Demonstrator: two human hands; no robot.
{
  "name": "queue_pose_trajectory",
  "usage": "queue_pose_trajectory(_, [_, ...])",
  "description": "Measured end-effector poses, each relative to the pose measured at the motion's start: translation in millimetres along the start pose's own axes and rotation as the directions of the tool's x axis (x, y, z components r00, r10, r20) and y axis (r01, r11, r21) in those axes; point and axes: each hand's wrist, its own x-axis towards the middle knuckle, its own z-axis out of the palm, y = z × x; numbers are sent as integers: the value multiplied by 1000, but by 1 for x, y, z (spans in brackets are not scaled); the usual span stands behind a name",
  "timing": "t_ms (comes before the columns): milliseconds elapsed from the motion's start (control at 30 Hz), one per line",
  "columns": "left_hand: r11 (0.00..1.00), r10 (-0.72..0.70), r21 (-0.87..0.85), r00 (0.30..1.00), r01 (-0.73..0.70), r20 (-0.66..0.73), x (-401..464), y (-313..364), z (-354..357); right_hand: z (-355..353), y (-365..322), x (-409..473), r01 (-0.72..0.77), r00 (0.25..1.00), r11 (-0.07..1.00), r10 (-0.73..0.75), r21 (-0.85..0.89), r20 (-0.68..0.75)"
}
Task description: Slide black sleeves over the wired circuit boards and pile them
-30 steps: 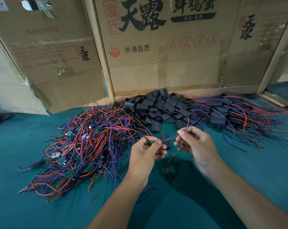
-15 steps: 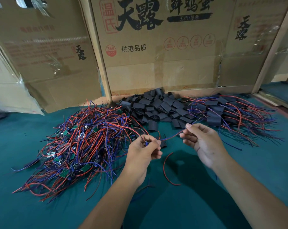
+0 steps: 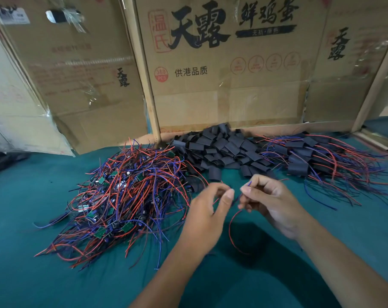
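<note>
Hands drawn closer: left hand (image 3: 207, 210) and right hand (image 3: 269, 202) pinch wires (image 3: 232, 227) before carton (image 3: 228, 63) marked 天露.

Cardboard boxes (image 3: 222, 85) (printed) behind green tabletop (image 3: 33, 274)

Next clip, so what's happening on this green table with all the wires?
A person is working over a green table. The right hand pinches a blue wire, and the left hand is curled beside it, with a red wire hanging below. What the left hand holds is hidden. On the left lies a tangle of bare wired boards, in the middle a heap of black sleeves, and on the right the sleeved pile.
</note>
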Motion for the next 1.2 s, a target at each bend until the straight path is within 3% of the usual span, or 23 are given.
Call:
queue_pose_trajectory(100, [992, -48, -109, 991, 62, 129, -6, -1, 12, -4, 0, -1, 6, 998, 999, -3, -50, 60])
queue_pose_trajectory(400, [993, -83, -76, 989, 92, 121, -10, 4, 14, -15, -7, -1, -76, 994, 969, 91, -233, 57])
queue_pose_trajectory(533, [979, -147, -134, 987, 154, 56, -10, 3, 12, -19, -6, 16, -71, 984, 991, 50, -115, -173])
queue_pose_trajectory(600, [972, -175, -159, 984, 171, -16, -10, 3, 12, -14, -1, 41, -63, 970, 959, -6, -277, -242])
queue_pose_trajectory(633, [972, -182, -161, 982, 173, -43, -11, 4, 13, -8, 2, 55, -56, 979, 880, -46, -472, -201])
queue_pose_trajectory(700, [975, -174, -150, 982, 162, -68, -13, 5, 14, 8, 10, 84, 69, 997, 541, -75, -838, 34])
queue_pose_trajectory(767, [978, -154, -150, 986, 142, -70, -15, 7, 15, 24, 15, 108, 238, 967, 264, 21, -935, 253])
queue_pose_trajectory(867, [974, -153, -184, 984, 135, -90, -14, 6, 15, 41, 20, 136, 346, 905, 59, 243, -936, 350])
queue_pose_trajectory(967, [966, -170, -217, 980, 144, -105, -13, 4, 13, 44, 26, 153, 385, 862, -30, 368, -922, 348])
queue_pose_trajectory(1200, [960, -180, -235, 977, 149, -116, -11, 3, 15, 38, 23, 165, 346, 820, -21, 493, -938, 291])
